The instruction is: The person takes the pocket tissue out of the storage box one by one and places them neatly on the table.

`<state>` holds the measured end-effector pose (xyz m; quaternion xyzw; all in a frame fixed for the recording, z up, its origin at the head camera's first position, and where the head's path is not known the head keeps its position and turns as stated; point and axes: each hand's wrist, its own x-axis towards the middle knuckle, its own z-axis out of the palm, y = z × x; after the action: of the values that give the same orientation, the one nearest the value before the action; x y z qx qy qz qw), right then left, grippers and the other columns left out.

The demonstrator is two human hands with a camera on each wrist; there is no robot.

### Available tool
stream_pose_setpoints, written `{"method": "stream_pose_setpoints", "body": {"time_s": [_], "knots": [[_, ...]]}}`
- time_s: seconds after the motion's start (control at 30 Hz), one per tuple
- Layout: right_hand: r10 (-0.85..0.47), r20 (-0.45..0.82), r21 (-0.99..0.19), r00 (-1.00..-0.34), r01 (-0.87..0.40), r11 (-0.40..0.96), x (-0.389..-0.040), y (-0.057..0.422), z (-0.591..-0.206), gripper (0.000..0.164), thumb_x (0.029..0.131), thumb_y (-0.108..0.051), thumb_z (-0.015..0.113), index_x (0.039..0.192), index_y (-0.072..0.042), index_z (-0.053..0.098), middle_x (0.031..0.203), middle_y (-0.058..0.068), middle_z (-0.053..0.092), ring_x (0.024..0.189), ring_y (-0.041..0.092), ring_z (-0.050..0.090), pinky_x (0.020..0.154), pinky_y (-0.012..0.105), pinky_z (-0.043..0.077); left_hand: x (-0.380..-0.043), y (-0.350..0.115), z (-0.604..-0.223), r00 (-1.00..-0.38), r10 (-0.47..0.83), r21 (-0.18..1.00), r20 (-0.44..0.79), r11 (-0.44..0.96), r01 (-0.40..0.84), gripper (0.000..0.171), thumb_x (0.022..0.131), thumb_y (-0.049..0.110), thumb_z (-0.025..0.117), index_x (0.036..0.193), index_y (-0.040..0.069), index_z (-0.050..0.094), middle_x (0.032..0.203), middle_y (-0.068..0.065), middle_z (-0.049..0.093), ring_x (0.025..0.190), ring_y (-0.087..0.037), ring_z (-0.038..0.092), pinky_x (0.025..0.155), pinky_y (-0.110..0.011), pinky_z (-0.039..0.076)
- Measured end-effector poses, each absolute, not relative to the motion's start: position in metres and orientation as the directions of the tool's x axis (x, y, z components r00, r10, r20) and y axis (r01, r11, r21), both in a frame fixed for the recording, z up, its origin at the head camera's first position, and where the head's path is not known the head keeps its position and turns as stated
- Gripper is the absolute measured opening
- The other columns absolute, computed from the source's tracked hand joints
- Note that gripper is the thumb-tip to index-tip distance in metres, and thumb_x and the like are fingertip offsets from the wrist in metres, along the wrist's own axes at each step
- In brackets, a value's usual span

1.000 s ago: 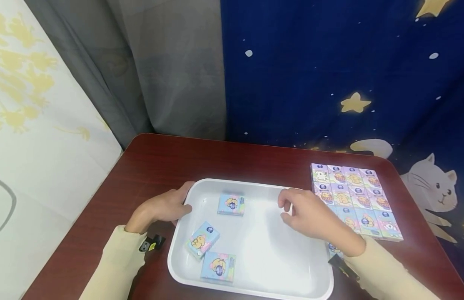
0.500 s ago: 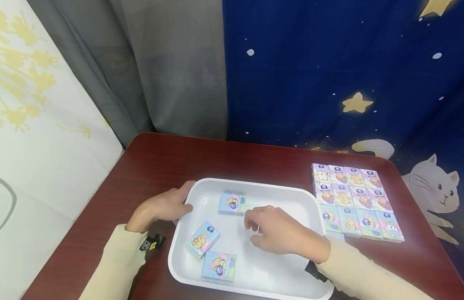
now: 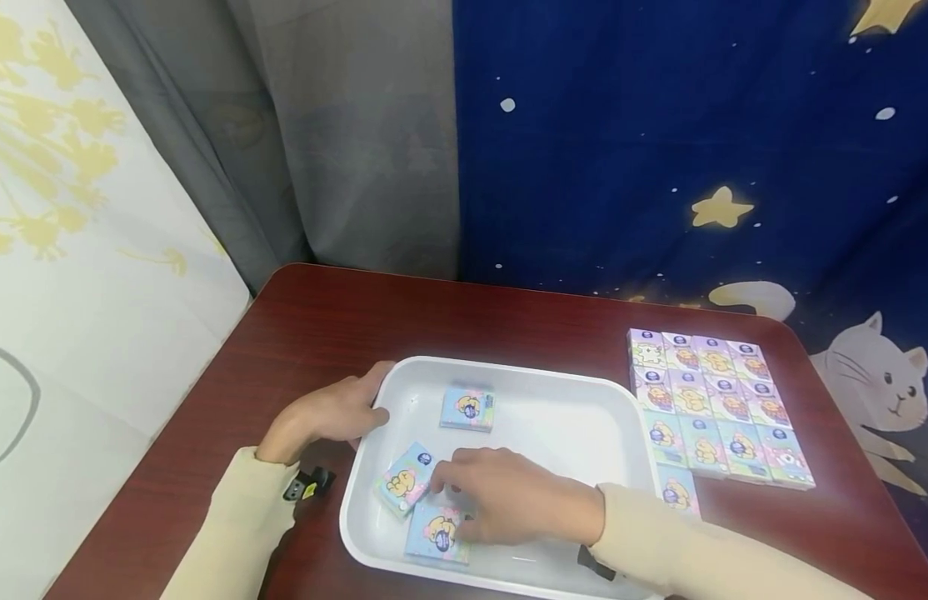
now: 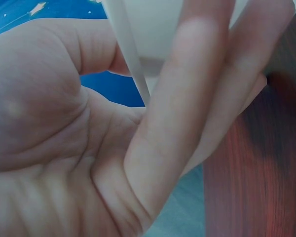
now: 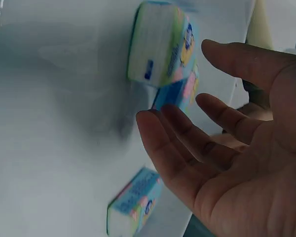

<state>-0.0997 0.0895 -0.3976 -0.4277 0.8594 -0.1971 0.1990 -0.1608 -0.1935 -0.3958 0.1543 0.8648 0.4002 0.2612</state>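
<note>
My left hand (image 3: 336, 410) grips the left rim of a white plastic tray (image 3: 576, 433); in the left wrist view its thumb and fingers lie on either side of the wall (image 4: 133, 54). Inside the tray are three small blue tissue packs with cartoon animals. One pack (image 3: 467, 409) lies at the back, another (image 3: 404, 479) slants at the left, and a third (image 3: 432, 537) is at the front. Over that front pack reaches my right hand (image 3: 509, 496), its spread fingers bent a little and holding nothing. The right wrist view shows the thumb and fingertips close to a pack (image 5: 158, 49).
Right of the tray, several purple and blue tissue packs (image 3: 707, 400) lie in tight rows on the dark red table (image 3: 471, 317). One more blue pack (image 3: 677, 492) sits beside the tray's right rim, partly covered by the right sleeve. Curtains (image 3: 584, 167) hang behind the table.
My right hand has swept left and toward me, from the tray's right side to the front pack. The left hand keeps its grip on the rim. The packs have stayed put.
</note>
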Motion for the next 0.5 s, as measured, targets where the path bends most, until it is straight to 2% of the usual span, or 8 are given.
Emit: {"method": "stream_pose_setpoints", "body": {"time_s": [0.1, 0.2, 0.33, 0.5], "knots": [[-0.83, -0.168, -0.494, -0.532, -0.683, 0.537, -0.095, 0.085, -0.403, 0.055, 0.089, -0.022, 0.093, 0.138, -0.026, 0.07, 0.105, -0.015, 0.061, 0.081, -0.001, 0.052, 0.077, 0.018, 0.048, -0.161, -0.193, -0.395, -0.815, 0.477, 0.77, -0.329, 0.635, 0.06, 0.071, 0.102, -0.002, 0.064, 0.163, 0.002, 0.027, 0.113, -0.02, 0.07, 0.081, -0.026, 0.078, 0.062, -0.044, 0.068], [-0.845, -0.16, -0.465, -0.509, -0.717, 0.52, -0.091, 0.082, -0.407, 0.063, 0.088, -0.024, 0.094, 0.145, -0.029, 0.068, 0.113, -0.013, 0.064, 0.085, -0.002, 0.052, 0.081, 0.016, 0.049, -0.161, -0.192, -0.395, -0.814, 0.476, 0.767, -0.332, 0.639, 0.061, 0.071, 0.102, -0.002, 0.064, 0.163, 0.003, 0.026, 0.112, -0.019, 0.07, 0.081, -0.025, 0.078, 0.062, -0.044, 0.068], [-0.872, -0.143, -0.393, -0.469, -0.781, 0.485, -0.088, 0.08, -0.41, 0.066, 0.088, -0.023, 0.094, 0.148, -0.034, 0.068, 0.122, -0.01, 0.067, 0.093, 0.001, 0.054, 0.088, 0.016, 0.048, -0.161, -0.192, -0.396, -0.816, 0.474, 0.762, -0.331, 0.644, 0.065, 0.071, 0.102, -0.002, 0.063, 0.163, 0.002, 0.026, 0.112, -0.02, 0.07, 0.08, -0.024, 0.078, 0.062, -0.043, 0.068], [-0.893, -0.134, -0.285, -0.429, -0.847, 0.449, -0.086, 0.078, -0.411, 0.065, 0.087, -0.023, 0.093, 0.147, -0.036, 0.07, 0.124, -0.008, 0.067, 0.096, 0.003, 0.056, 0.089, 0.015, 0.046, -0.161, -0.193, -0.397, -0.819, 0.47, 0.759, -0.328, 0.648, 0.068, 0.07, 0.103, -0.002, 0.062, 0.163, 0.002, 0.026, 0.11, -0.02, 0.07, 0.078, -0.024, 0.077, 0.061, -0.043, 0.067]]}}
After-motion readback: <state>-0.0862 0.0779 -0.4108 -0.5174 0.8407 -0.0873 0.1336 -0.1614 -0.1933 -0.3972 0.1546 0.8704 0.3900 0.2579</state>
